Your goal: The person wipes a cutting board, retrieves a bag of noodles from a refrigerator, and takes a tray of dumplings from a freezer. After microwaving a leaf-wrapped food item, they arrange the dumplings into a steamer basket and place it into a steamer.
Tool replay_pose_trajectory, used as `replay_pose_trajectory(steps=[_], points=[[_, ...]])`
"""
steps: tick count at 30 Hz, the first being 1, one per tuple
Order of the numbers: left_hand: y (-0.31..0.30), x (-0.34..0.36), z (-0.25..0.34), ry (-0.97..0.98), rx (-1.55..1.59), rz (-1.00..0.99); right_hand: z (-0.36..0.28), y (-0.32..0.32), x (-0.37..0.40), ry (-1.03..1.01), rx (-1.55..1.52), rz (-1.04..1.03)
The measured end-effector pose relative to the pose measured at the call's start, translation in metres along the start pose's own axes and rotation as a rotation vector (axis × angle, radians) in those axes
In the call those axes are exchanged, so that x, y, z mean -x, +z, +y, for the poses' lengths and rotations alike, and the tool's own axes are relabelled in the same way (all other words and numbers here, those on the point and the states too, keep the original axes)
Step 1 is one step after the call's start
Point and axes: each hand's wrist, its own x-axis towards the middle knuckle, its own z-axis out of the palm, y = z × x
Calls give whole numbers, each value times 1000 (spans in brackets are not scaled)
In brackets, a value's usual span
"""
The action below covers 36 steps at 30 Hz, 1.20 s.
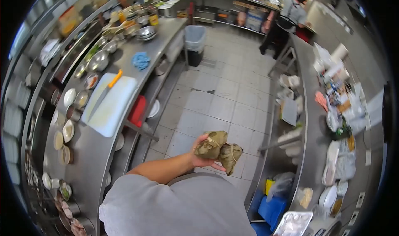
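Two leaf-wrapped dumplings, dull green-brown and tied with pale string, rest in my left hand (199,159) in front of my body. The larger dumpling (210,145) lies over the palm, with my thumb along its side. Touching it on the right, the second dumpling (230,156) hangs partly past my fingertips. Beneath them is the tiled floor. My right hand is out of sight.
On the left steel counter (97,151) are a white cutting board (120,90), an orange-handled knife (114,80), a blue cloth (141,61) and several bowls. A bin (194,45) stands beyond. The right counter (307,132) holds packages and a foil tray (293,223). A person (289,18) stands at the back.
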Motion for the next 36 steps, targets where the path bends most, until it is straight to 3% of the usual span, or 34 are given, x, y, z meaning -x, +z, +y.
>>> replay_pose_trajectory(steps=[2,4,6,11,13,19,22,24,26,29,34,36], points=[[3,65,32,142,7,14,-80,18,-41,-56,101,-8],[12,130,58,248,18,20,-178,62,-99,-621,-165,399],[22,190,72,494,-58,112,-317,55,-120,-889,-388,425],[18,299,75,831,-229,233,-606,50,-104,-1449,-635,66],[21,318,70,891,-237,163,-697,59,-87,-1659,-705,-37],[19,313,66,1125,-222,-62,-912,49,-9,-2050,-786,-59],[18,297,91,1188,-252,-59,-998,51,28,-2274,-832,-120],[16,281,109,1215,-294,-61,-1040,47,52,-2273,-736,-245],[22,268,140,1315,-306,91,-1068,48,57,-2262,-779,-122],[33,246,194,1401,-337,189,-1088,17,-3,-2226,-849,-503],[38,192,309,1457,-297,195,-1157,42,-131,-2144,-805,-472],[37,168,349,1449,-237,201,-1185,51,-173,-2033,-795,-579]])
